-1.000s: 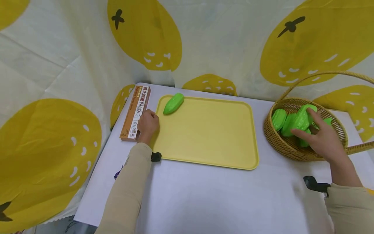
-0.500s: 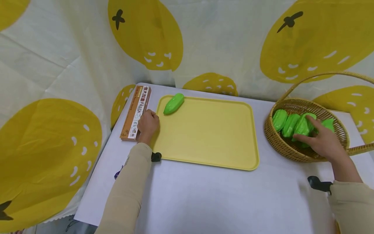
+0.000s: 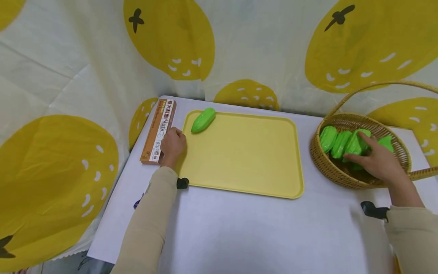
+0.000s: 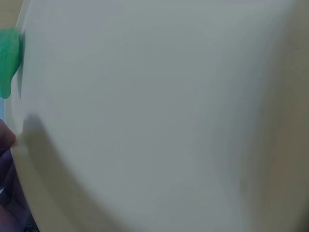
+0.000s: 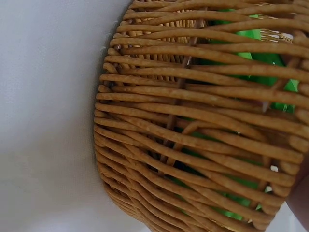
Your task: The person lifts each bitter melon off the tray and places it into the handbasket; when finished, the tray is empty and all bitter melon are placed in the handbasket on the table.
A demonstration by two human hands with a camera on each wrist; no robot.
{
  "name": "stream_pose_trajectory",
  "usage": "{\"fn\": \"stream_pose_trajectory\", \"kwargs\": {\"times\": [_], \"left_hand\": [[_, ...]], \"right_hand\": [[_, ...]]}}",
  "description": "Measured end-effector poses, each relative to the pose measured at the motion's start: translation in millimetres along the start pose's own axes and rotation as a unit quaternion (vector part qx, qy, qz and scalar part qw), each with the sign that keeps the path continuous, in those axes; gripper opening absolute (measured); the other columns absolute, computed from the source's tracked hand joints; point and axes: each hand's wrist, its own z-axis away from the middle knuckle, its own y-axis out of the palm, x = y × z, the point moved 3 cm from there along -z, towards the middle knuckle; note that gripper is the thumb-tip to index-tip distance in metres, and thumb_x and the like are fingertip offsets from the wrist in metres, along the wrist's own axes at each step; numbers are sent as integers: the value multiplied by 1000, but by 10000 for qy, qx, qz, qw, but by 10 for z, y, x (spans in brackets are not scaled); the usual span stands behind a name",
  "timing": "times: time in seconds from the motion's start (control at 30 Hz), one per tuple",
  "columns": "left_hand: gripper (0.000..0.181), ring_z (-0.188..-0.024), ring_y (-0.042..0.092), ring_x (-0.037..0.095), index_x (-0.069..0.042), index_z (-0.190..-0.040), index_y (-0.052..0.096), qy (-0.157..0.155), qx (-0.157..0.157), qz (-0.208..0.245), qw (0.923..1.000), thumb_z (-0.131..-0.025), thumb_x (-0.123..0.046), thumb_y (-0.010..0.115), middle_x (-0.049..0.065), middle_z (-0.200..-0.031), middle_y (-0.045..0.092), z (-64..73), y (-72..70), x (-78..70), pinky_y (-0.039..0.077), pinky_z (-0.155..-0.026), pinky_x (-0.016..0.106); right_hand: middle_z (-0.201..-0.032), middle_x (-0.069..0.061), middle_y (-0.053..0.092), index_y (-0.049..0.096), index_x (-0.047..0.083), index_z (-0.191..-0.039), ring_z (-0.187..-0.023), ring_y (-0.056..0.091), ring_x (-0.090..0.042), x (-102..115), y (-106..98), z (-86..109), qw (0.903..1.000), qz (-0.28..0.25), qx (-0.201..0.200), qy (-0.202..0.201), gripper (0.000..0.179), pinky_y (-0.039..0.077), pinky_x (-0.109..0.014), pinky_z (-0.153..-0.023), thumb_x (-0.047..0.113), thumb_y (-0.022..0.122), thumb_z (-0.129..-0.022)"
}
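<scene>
In the head view my left hand [image 3: 173,146] is curled into a fist at the left rim of the yellow tray [image 3: 246,156]. Its thumb [image 4: 6,135] meets the tray's edge in the left wrist view. A long, pointed green toy vegetable [image 3: 203,120] lies in the tray's far left corner. At the right, my right hand [image 3: 381,160] reaches into a wicker basket [image 3: 328,173]. Thumb and forefinger are round a ridged, glossy green toy vegetable [image 3: 354,144]; the other fingers are hidden. Beside it lie more green pieces [image 3: 340,144], partly covered by the hand.
A pasta box [image 3: 155,133] lies left of the tray, close to my left hand. The basket's tall handle [image 3: 376,85] arches over its right side. A patterned cloth [image 3: 253,45] hangs behind the white table [image 3: 260,232].
My right hand has lowered the ridged green toy vegetable it held up, so that it now lies among the others in the basket. My left hand and the tray have stayed put.
</scene>
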Motion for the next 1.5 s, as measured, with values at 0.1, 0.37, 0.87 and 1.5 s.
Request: {"fn": "stream_pose_trajectory", "kwargs": {"times": [0.1, 0.37, 0.87, 1.5], "left_hand": [[24, -100, 67, 40, -8, -112, 65, -24, 13, 0, 10000, -101, -17, 46, 15, -114, 71, -3, -3, 9, 54, -84, 56], [23, -100, 67, 39, -8, -112, 65, -24, 32, -3, 10000, -102, -17, 47, 15, -115, 71, -5, 1, 7, 53, -84, 55], [21, -100, 67, 38, -9, -112, 64, -29, 118, -2, 9999, -102, -18, 47, 13, -115, 70, -22, -7, 0, 53, -85, 54], [23, -101, 67, 39, -8, -114, 63, 81, 116, 76, 9999, -102, -18, 46, 14, -116, 70, 13, -33, 16, 54, -84, 54]], "right_hand": [[-152, -50, -7, -1, 11, -163, -128, 16, -80, 3, 2, -9, 10000, 30, 4, 15, 93, 23, -84, -96, 49, 58, -101], [-153, -49, -8, -1, 10, -162, -131, 14, -78, 18, 13, -11, 10000, 50, -27, 57, 92, 22, -84, -98, 49, 56, -102], [-154, -49, -9, 5, 6, -163, -124, 20, -81, 64, -1, 52, 9996, 205, -188, -44, 87, 24, -85, -94, 45, 55, -103], [-165, -35, -3, 20, 7, -162, -119, 44, -73, 632, -84, 246, 9945, -284, -865, -521, 80, 34, -80, -94, 34, 64, -100]]}}
